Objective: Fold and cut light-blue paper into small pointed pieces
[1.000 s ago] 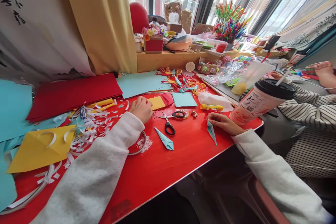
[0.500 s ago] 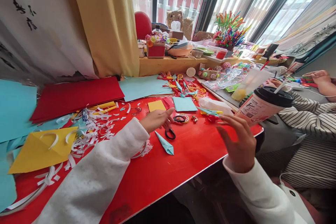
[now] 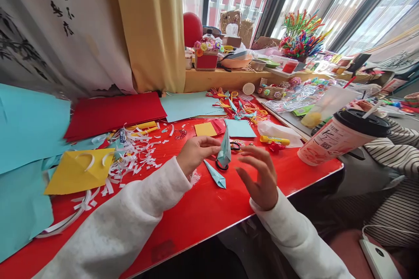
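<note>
My left hand point(image 3: 197, 152) pinches a light blue folded paper piece point(image 3: 224, 151) between thumb and fingers, its point upward above the red table point(image 3: 196, 226). To its right my right hand point(image 3: 262, 176) is open, fingers apart and curved toward the paper, holding nothing. A second light blue folded paper piece point(image 3: 216, 175) lies on the table just below. Behind the held piece lie scissors point(image 3: 222, 166) with black handles; their blades are hidden. Beyond are a stack of light blue squares point(image 3: 240, 129) and a yellow square point(image 3: 206, 129).
White paper strips point(image 3: 127, 161) and a yellow sheet point(image 3: 80, 170) are scattered at left. Red sheets point(image 3: 114, 115) lie behind them. A yellow tube point(image 3: 275, 140) and a drink cup point(image 3: 337, 137) stand or lie at right. A person in striped sleeves point(image 3: 386, 152) sits beyond.
The light blue folded piece has passed from my right hand to my left. My right hand has moved left and opened beside it. The view has turned slightly left.
</note>
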A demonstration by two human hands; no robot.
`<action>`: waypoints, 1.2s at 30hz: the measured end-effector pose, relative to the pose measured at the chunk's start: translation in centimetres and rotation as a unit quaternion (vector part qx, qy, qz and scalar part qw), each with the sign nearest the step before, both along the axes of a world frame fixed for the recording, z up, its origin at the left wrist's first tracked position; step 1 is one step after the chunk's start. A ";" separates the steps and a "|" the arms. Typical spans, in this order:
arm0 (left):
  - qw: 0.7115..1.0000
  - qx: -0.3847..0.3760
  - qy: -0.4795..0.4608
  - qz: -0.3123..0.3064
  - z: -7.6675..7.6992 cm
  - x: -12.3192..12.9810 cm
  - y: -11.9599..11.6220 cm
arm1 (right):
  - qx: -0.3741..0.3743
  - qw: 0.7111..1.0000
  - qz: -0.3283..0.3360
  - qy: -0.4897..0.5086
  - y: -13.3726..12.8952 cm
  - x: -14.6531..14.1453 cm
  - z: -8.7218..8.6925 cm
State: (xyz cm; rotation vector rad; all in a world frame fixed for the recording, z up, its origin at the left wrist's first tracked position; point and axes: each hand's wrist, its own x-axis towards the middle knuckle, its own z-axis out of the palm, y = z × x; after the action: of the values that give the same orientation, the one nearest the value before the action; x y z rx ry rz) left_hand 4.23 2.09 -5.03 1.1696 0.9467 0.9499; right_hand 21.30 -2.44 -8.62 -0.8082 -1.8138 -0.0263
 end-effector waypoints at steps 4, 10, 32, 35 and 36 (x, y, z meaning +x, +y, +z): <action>0.995 0.088 -0.011 0.042 0.0 -0.2 -0.5 | -0.260 0.933 0.092 0.232 1.3 -1.9 0.5; 0.990 0.134 0.045 0.003 -0.5 -0.9 -0.1 | -0.422 0.832 0.180 0.311 2.6 -3.1 0.2; 0.981 0.175 0.083 0.007 -1.5 -0.7 0.2 | -0.443 0.811 0.214 0.317 2.5 -2.8 -0.3; 0.989 0.138 0.044 -0.037 -1.1 -0.9 0.3 | -0.429 0.827 0.189 0.310 2.4 -2.7 -0.2; 0.990 0.128 0.035 -0.050 -1.0 -0.9 0.3 | -0.425 0.830 0.184 0.311 2.4 -2.7 -0.1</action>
State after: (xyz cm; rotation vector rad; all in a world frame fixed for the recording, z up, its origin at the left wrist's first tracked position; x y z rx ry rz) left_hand 3.33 2.39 -6.05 1.4618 0.8286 0.9736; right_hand 18.62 -0.02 -8.77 -0.8945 -1.2612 1.2377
